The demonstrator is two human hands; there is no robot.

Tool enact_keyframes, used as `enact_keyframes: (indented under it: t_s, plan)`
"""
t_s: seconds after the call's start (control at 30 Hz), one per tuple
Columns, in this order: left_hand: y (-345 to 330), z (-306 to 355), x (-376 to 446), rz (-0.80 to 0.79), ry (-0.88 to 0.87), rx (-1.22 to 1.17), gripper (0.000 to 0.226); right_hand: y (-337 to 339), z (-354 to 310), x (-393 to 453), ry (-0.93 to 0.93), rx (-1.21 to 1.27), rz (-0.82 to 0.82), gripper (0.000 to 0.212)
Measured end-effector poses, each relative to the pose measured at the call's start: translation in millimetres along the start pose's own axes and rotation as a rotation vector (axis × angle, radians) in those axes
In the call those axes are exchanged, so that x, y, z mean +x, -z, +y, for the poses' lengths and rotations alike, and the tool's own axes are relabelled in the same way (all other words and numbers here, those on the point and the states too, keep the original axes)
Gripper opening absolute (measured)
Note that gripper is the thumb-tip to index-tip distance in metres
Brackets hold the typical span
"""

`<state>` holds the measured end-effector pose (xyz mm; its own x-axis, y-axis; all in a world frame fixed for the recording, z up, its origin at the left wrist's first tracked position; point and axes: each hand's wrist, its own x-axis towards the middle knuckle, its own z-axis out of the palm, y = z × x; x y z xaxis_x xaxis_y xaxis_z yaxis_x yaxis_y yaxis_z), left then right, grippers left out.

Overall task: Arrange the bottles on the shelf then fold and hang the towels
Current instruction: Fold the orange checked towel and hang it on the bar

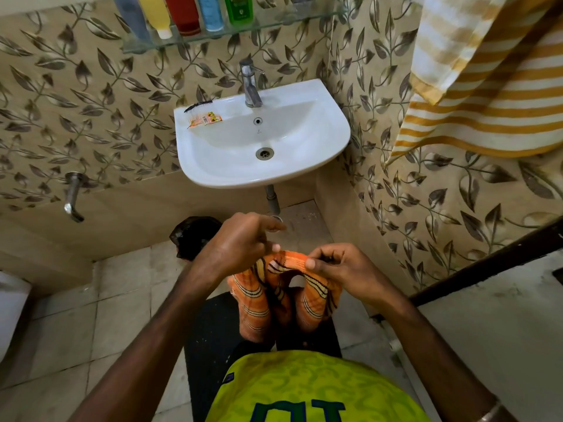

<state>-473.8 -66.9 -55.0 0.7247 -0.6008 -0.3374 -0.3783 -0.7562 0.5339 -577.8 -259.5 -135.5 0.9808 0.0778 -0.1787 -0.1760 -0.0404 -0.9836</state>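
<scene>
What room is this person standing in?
Most likely a small bathroom: a white sink with a tap on tiled walls, bottles on a glass shelf, and a striped towel hanging up.

bottles (182, 13) cropped at top edge

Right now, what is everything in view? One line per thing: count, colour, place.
bottles: five; grey, yellow, red, blue, green; on the glass shelf
striped towel: one, yellow and white, hanging at upper right
orange towel: one, orange with dark stripes, held below the sink
sink: one, white, on the wall
tap: one, metal, at the sink's back
comb: one, black, on the sink's rim
sachets: orange strip, beside the comb
wall tap: one, metal, left wall
left hand: on the orange towel's top edge
right hand: pinching it
</scene>
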Motion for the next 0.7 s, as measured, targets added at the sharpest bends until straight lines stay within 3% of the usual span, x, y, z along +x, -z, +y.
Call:
enact_keyframes:
  t_s: [0.13, 0.33, 0.53, 0.7]
  plan:
    - [-11, 7, -3, -0.132, -0.116, -0.025, 0.039, -1, -8, 5, 0.024, -0.027, -0.014, 0.029]
    - [-12, 10, -2, -0.063, -0.101, -0.004, 0.007, 1, -14, 5, 0.045, -0.072, -0.004, 0.030]
    - [-6, 13, -6, -0.056, -0.110, -0.013, 0.008, 9, 5, 2, -0.004, -0.086, 0.024, 0.016]
    - [3, 11, -8, -0.059, -0.086, -0.067, 0.010, 18, 25, -3, -0.079, -0.073, 0.058, 0.021]
